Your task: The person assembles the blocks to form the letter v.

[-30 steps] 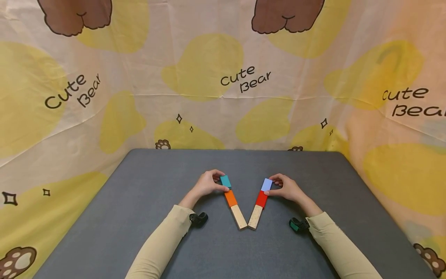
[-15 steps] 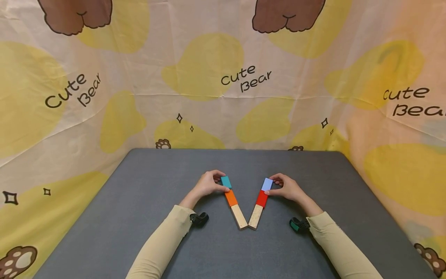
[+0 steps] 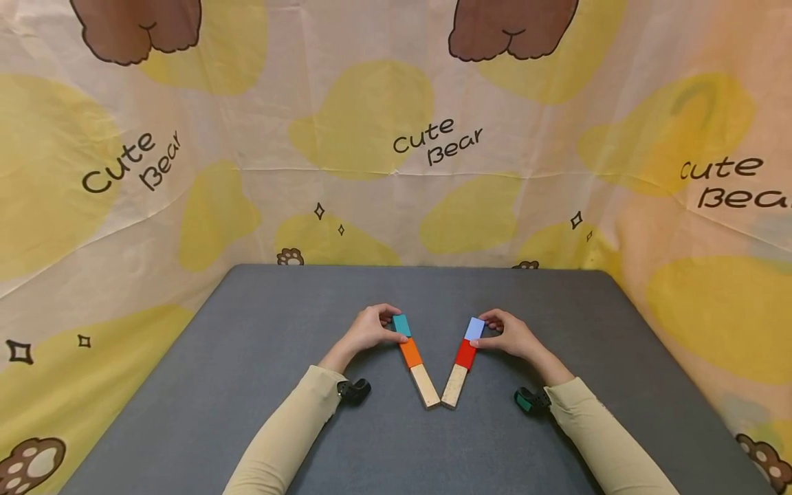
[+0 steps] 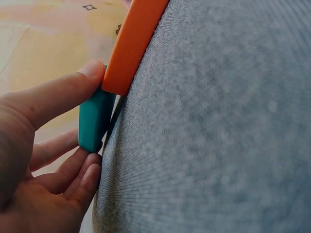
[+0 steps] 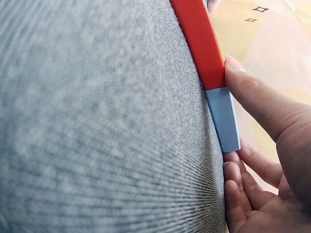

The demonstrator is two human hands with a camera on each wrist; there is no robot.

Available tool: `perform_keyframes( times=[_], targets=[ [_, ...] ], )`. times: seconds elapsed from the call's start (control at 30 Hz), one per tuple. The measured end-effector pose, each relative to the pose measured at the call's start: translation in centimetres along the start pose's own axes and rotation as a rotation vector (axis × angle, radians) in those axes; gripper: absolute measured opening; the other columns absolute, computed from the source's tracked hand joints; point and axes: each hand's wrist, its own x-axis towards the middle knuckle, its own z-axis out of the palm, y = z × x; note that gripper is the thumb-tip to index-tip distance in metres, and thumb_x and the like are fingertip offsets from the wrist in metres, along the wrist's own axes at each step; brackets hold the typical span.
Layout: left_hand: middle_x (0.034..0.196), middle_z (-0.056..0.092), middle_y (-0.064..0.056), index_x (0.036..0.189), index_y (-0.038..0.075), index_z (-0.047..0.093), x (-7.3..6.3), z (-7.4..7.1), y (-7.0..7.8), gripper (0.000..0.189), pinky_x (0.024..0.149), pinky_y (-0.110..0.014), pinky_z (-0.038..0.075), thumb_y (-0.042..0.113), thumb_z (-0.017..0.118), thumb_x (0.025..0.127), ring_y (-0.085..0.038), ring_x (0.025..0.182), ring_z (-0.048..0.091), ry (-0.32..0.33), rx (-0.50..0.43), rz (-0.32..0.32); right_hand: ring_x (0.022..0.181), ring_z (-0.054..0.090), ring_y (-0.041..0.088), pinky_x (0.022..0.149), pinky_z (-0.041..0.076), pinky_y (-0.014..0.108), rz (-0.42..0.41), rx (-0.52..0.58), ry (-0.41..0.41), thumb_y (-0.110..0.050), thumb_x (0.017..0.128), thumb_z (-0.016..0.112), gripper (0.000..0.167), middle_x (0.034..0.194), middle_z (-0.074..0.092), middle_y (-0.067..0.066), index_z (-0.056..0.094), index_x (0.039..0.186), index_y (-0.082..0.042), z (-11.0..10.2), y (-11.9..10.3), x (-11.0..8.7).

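Two rows of flat blocks form a V on the grey table. From far to near, the left row has a teal block (image 3: 402,326), an orange block (image 3: 411,354) and a plain wooden block (image 3: 425,387). A light blue block (image 3: 474,328), a red block (image 3: 465,355) and another wooden block (image 3: 454,387) make up the right row. My left hand (image 3: 370,328) pinches the teal block (image 4: 91,124), thumb at its join with the orange one, fingers at its far end. Likewise, my right hand (image 3: 511,335) holds the light blue block (image 5: 223,119), its thumb beside the red block's end.
The grey table (image 3: 383,454) extends on every side of the V. Behind and beside it hangs a patterned cloth (image 3: 359,110) with yellow patches and printed words. Black bands with small devices (image 3: 354,392) sit on both wrists.
The teal block and my left hand have shifted slightly nearer, toward the orange block. My right hand and its row look the same.
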Motion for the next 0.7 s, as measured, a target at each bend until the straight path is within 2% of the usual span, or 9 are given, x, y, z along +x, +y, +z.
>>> perform_keyframes(
  times=[0.33, 0.7],
  targets=[
    [0.112, 0.062, -0.005, 0.118, 0.015, 0.065, -0.18, 0.02, 0.16, 0.057, 0.089, -0.038, 0.049, 0.031, 0.086, 0.068, -0.019, 0.099, 0.058, 0.000, -0.018, -0.009, 0.109, 0.054, 0.031, 0.096, 0.043, 0.048, -0.018, 0.014, -0.001, -0.038, 0.072, 0.082, 0.063, 0.119, 0.058, 0.016, 0.058, 0.120, -0.005, 0.02, -0.01, -0.21],
    [0.112, 0.063, -0.006, 0.120, 0.012, 0.064, -0.25, -0.10, 0.28, 0.058, 0.087, -0.037, 0.049, 0.030, 0.085, 0.069, -0.019, 0.098, 0.058, -0.022, -0.021, 0.009, 0.109, 0.054, 0.031, 0.096, 0.043, 0.048, -0.010, 0.015, -0.007, -0.038, 0.072, 0.082, 0.063, 0.120, 0.058, 0.016, 0.058, 0.121, -0.006, -0.06, -0.13, -0.32]
  ],
)
